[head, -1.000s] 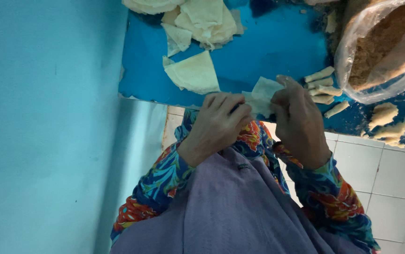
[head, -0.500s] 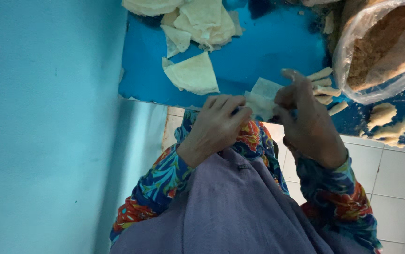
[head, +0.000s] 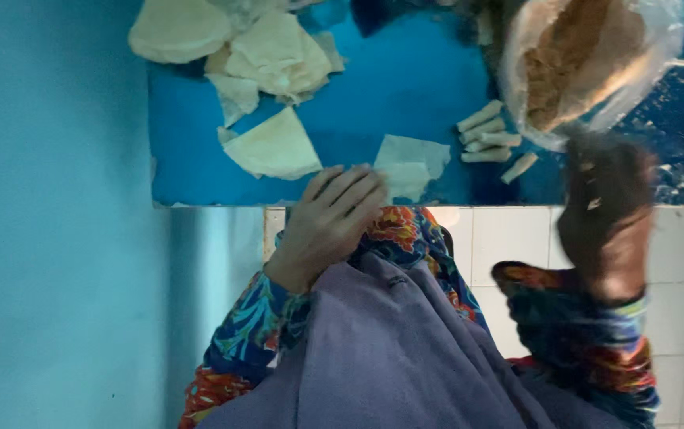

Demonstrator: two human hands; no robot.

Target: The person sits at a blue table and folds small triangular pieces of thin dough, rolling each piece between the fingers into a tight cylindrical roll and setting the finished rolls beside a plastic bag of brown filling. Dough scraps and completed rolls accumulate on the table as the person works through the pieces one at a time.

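Head view: our left hand (head: 334,226) rests flat, open, on one pastry sheet (head: 409,164); right hand (head: 608,214) blurred, grip unclear. Approx. five rolls (head: 489,137) done, several sheets (head: 274,147) left.

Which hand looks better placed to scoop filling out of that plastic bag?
The right hand, probably. It is raised just below the clear bag of brown filling, while the left hand rests at the table edge against the pale wrapper sheet, farther from the bag.
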